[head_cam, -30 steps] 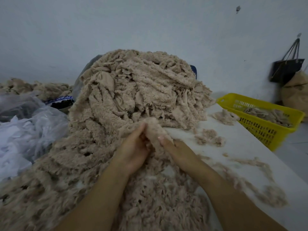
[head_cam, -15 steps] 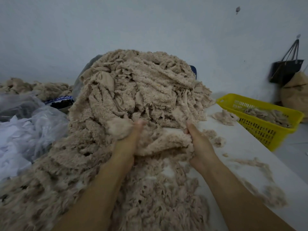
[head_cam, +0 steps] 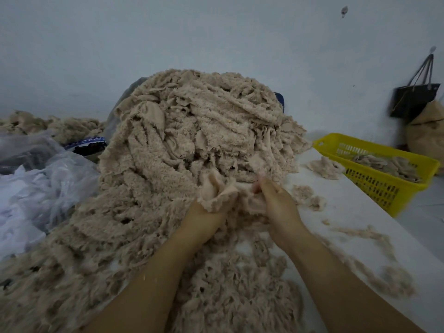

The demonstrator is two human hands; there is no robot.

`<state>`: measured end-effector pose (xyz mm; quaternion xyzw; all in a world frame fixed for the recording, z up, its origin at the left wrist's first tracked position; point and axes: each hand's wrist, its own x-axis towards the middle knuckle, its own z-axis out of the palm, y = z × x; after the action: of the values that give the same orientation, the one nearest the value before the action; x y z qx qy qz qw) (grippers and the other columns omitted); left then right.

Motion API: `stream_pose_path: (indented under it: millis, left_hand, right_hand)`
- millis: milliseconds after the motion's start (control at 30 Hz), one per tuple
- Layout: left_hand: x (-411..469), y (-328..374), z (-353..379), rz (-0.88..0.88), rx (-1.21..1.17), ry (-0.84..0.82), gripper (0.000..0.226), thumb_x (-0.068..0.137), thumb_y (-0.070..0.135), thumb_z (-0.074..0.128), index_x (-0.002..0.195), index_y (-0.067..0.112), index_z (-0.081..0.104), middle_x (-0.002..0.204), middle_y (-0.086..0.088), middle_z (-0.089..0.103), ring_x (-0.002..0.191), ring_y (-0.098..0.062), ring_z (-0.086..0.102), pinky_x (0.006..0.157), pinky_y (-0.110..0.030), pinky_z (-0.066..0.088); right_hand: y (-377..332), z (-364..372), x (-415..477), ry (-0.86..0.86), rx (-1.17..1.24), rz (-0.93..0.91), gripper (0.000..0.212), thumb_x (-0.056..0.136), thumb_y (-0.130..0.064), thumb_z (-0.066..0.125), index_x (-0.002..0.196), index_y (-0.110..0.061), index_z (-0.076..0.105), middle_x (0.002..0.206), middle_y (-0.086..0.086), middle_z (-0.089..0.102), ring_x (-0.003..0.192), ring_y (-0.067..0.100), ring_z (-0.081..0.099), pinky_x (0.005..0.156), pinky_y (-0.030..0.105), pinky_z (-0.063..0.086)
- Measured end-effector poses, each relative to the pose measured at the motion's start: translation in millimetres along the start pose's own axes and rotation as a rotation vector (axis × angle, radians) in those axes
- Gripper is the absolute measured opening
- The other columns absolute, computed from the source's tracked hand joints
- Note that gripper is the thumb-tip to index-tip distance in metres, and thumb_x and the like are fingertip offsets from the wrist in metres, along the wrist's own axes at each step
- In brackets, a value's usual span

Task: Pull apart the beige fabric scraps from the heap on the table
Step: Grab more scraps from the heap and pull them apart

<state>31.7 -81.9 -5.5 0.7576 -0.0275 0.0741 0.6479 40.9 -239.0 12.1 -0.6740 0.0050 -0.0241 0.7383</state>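
A tall heap of beige fleecy fabric scraps (head_cam: 204, 131) fills the middle of the white table (head_cam: 355, 212). At its foot I hold one beige scrap (head_cam: 219, 192) between both hands, its smooth backing turned up. My left hand (head_cam: 201, 219) grips its left part from below, the cloth bunched over the fingers. My right hand (head_cam: 276, 203) pinches the right part, fingers curled around the cloth. The hands are close together. More shredded scraps (head_cam: 235, 284) lie under and in front of my forearms.
A yellow plastic basket (head_cam: 382, 186) with a few scraps sits at the table's right edge. Loose tufts (head_cam: 322, 167) lie on the table's right side. Clear plastic bags (head_cam: 40, 188) lie on the left. A black bag (head_cam: 413, 99) hangs on the wall.
Half a second ago my hands were spread apart with the scrap stretched wide. Now they have come back together and the scrap is bunched between them, flipped to its smooth side.
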Motion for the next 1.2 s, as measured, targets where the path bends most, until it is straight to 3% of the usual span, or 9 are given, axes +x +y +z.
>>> stream_pose_path:
  millis: [167,400,533,700,833,967,1033,1100,1200]
  left_hand:
    - [13,14,-35,-0.138,-0.546,0.276,0.038,0.093,0.036,0.067,0.113,0.004,0.069,0.077,-0.009,0.070,0.056,-0.018,0.064,0.049,-0.028,0.050]
    - [4,16,-18,-0.276,-0.720,-0.050,0.052,0.085,0.045,0.062,0.119,0.007,0.069,0.121,-0.014,0.071,0.110,-0.027,0.069,0.089,-0.040,0.056]
    - [1,12,-7,-0.271,-0.593,-0.163,0.058,0.084,0.048,0.060,0.125,0.007,0.066,0.123,-0.011,0.070,0.117,-0.024,0.066,0.097,-0.037,0.050]
    - [-4,9,2,-0.199,-0.453,-0.206,0.060,0.080,0.052,0.074,0.126,0.013,0.068,0.125,-0.003,0.070,0.119,-0.017,0.065,0.107,-0.038,0.047]
    - [-1,12,-10,-0.059,-0.320,0.076,0.038,0.082,0.061,0.068,0.104,0.032,0.077,0.106,0.005,0.076,0.101,-0.015,0.072,0.097,-0.044,0.053]
    - [4,11,-26,0.119,-0.033,0.356,0.045,0.080,0.072,0.048,0.084,0.034,0.071,0.084,0.009,0.072,0.078,-0.012,0.070,0.070,-0.039,0.058]
    - [10,4,-32,0.171,0.278,0.341,0.040,0.085,0.066,0.045,0.092,0.033,0.066,0.094,0.008,0.067,0.089,-0.012,0.064,0.077,-0.037,0.053]
    - [16,-5,-34,0.075,0.697,0.239,0.040,0.090,0.058,0.048,0.112,0.028,0.062,0.114,0.007,0.059,0.111,-0.018,0.052,0.094,-0.038,0.044]
    - [18,-12,-33,-0.056,1.012,0.130,0.030,0.096,0.047,0.050,0.111,0.024,0.062,0.120,0.003,0.053,0.120,-0.025,0.041,0.101,-0.041,0.039]
  right_hand:
    - [-4,-24,7,0.015,0.254,-0.019,0.048,0.096,-0.054,0.045,0.077,-0.013,0.060,0.047,-0.005,0.027,0.038,0.010,0.017,0.037,0.023,0.019]
    - [11,4,-9,-0.156,-0.333,-0.294,0.044,0.080,-0.084,0.043,0.087,-0.048,0.067,0.094,-0.026,0.063,0.084,-0.009,0.061,0.066,0.004,0.044]
    - [19,17,-7,-0.291,-0.582,-0.368,0.038,0.077,-0.076,0.055,0.100,-0.046,0.051,0.104,-0.023,0.044,0.097,-0.005,0.051,0.079,0.019,0.047]
    - [21,12,-1,-0.204,-0.648,-0.486,0.007,0.096,-0.020,0.058,0.093,-0.014,0.055,0.091,-0.015,0.039,0.079,-0.008,0.046,0.063,0.014,0.035]
    - [15,4,-3,-0.162,-0.338,-0.241,0.011,0.096,-0.036,0.061,0.101,-0.029,0.066,0.098,-0.026,0.055,0.090,-0.013,0.056,0.074,0.005,0.043]
    - [-5,-21,13,0.226,0.447,-0.157,0.025,0.096,-0.040,0.059,0.100,-0.017,0.068,0.090,0.003,0.067,0.082,0.020,0.063,0.075,0.037,0.053]
    - [-12,-39,19,0.316,0.840,-0.199,0.059,0.097,-0.057,0.050,0.138,-0.016,0.051,0.118,0.002,0.062,0.099,0.017,0.067,0.083,0.031,0.055]
    - [-6,-42,20,0.325,0.734,-0.124,0.083,0.093,-0.068,0.040,0.155,-0.016,0.026,0.141,0.001,0.046,0.110,0.016,0.064,0.094,0.032,0.052]
    - [5,-22,12,0.190,0.220,-0.091,0.065,0.094,-0.064,0.043,0.141,-0.019,0.050,0.117,-0.016,0.067,0.094,0.006,0.070,0.089,0.034,0.054]
